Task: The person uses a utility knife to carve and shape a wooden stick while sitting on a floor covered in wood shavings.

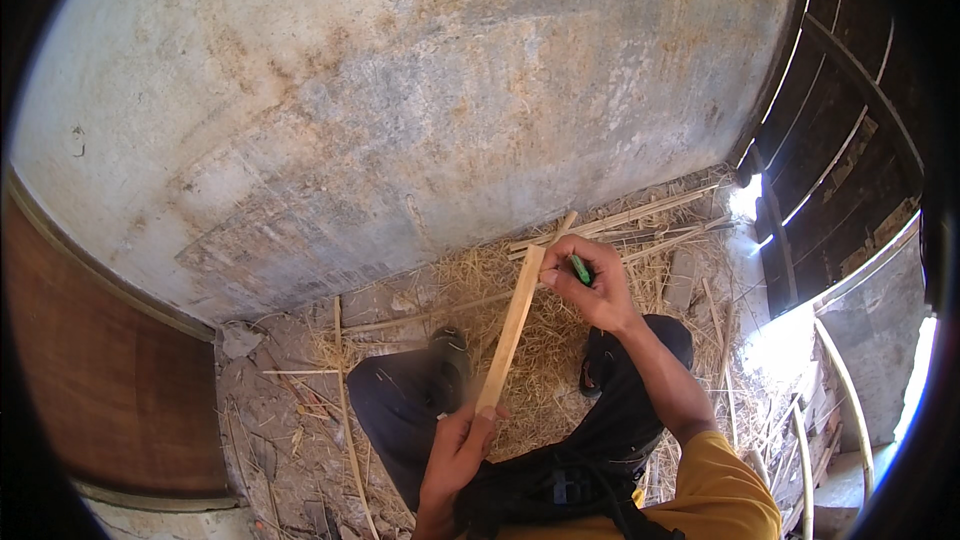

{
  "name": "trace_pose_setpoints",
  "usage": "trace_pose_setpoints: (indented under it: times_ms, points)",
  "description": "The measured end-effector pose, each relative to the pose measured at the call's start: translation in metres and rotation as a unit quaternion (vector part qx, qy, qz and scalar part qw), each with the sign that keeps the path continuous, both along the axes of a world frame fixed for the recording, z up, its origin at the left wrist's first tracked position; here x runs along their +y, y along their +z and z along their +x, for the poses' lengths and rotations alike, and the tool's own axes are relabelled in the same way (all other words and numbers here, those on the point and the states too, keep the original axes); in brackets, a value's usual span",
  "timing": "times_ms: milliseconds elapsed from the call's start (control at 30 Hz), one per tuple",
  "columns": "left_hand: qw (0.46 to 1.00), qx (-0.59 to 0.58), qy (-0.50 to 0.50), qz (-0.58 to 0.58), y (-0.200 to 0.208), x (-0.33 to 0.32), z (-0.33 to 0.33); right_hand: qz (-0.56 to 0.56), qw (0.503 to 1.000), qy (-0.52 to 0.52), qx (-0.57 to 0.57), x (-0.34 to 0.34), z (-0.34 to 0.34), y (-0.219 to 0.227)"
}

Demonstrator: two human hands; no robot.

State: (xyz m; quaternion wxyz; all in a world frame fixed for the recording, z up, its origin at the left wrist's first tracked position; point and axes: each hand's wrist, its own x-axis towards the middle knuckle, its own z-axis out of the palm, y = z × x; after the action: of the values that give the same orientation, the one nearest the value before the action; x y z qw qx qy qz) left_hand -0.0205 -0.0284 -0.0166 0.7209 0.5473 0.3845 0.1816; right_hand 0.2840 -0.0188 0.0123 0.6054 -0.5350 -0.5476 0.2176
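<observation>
Wooden strip [510,330] lies between my knees, its long axis running from my left hand [465,448] at the near end away toward the wall [400,120], leaning slightly right. My left fingers are clamped on that near end; my right hand [598,290], nearer the far end, sits just to its right, curled round a small green object [580,269], thumb and forefinger together at the strip's edge, though I can't tell how firmly they touch. Straw [545,370] covers the floor beneath. I can read no label or writing anywhere.
</observation>
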Motion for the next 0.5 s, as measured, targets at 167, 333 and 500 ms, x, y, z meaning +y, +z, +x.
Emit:
trace_pose_setpoints:
  times_ms: [167,333,500]
  points:
    - [1.000,-0.006,0.001,-0.019,0.0020,-0.0011,0.0014,-0.014,0.999,0.016,0.034,-0.0016,-0.0005,0.0033]
    - [1.000,-0.007,-0.009,-0.019,0.0056,-0.0012,0.0013,-0.018,0.995,0.037,0.086,-0.0010,0.0024,-0.0003]
    - [1.000,-0.003,-0.007,-0.007,0.0033,-0.0008,0.0007,-0.013,0.988,0.059,0.144,-0.0013,0.0033,-0.0005]
